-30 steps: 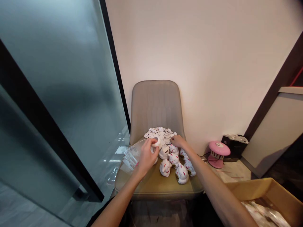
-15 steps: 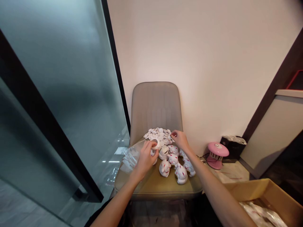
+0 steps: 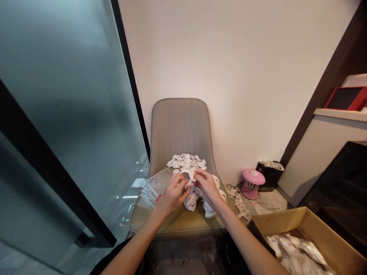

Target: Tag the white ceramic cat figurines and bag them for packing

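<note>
In my left hand (image 3: 175,194) is a hollow white figurine (image 3: 185,175), its round opening turned up. My right hand (image 3: 207,186) pinches a small round white disc (image 3: 192,175) at the rim of that opening; the fingers partly cover it. Just beyond both hands lies a heap of similar white discs (image 3: 186,160) on the chair seat (image 3: 172,226). Several white cat figurines with red markings, among them one cat figurine (image 3: 190,201) near my left fingers and another cat figurine (image 3: 209,211), stand under and beside my hands. My right hand and forearm hide some of them.
Clear plastic bags (image 3: 149,194) lie on the seat's left side, beside a frosted glass panel (image 3: 86,88). At right, a cardboard box (image 3: 286,219) holds plastic-wrapped items. A pink lamp-like device (image 3: 253,177), a black box (image 3: 270,175) and white scraps (image 3: 239,202) are on the floor.
My right hand has moved from the disc heap to the figurine, bringing a disc to its opening. My left hand still holds the figurine. The view has shifted slightly right.
</note>
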### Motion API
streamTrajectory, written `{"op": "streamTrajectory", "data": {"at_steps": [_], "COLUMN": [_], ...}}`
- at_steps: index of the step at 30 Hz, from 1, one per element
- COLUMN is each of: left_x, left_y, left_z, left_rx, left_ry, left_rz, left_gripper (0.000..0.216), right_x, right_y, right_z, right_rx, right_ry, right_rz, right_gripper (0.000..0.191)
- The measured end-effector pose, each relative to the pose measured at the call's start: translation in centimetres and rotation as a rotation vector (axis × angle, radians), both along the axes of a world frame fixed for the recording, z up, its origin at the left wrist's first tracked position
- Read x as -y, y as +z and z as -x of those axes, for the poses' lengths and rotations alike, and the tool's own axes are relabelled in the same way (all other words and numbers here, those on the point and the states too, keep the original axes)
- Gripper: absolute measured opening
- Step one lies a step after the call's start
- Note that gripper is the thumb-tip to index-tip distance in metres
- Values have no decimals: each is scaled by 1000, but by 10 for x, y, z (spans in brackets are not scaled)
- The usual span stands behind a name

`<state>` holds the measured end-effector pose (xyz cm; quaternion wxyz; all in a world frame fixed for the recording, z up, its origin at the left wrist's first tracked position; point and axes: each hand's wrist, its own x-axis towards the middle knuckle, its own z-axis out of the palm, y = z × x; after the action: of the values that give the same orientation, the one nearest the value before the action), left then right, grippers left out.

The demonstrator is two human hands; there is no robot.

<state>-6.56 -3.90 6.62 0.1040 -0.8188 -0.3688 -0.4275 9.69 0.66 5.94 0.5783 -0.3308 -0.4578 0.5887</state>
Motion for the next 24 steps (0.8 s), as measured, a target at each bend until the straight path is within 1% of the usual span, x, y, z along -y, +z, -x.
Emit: {"op": "streamTrajectory", "data": {"at_steps": [5,11,15,18,19,21,23,24], "left_x": [4,6,7,9,10,10,9,9], "left_y": [1,5,3,0,0,-1,-1,-1], "left_z": [-5,-8,-7,-4,-3,-1,1,1], "left_rx": [-59,-60,22,140,195,303,364,370], "left_ry": [1,75,70,88,106,150,180,184], "left_rz": [-51,-119,-23,64,87,119,143,155], "left_gripper": [17,18,17,18,21,39,59,64], "right_x": [11,18,18,17,17,17,17,16], "right_y": [1,3,4,4,4,2,1,1], "right_z": [2,4,6,9,10,11,11,11], "right_rx": [-33,-81,-64,-34,-26,-16,12,33], "right_ry": [42,124,114,91,88,81,64,48], "right_rz": [27,59,38,15,11,-2,-41,-72], "right_gripper": [20,19,19,20,21,21,20,20]}}
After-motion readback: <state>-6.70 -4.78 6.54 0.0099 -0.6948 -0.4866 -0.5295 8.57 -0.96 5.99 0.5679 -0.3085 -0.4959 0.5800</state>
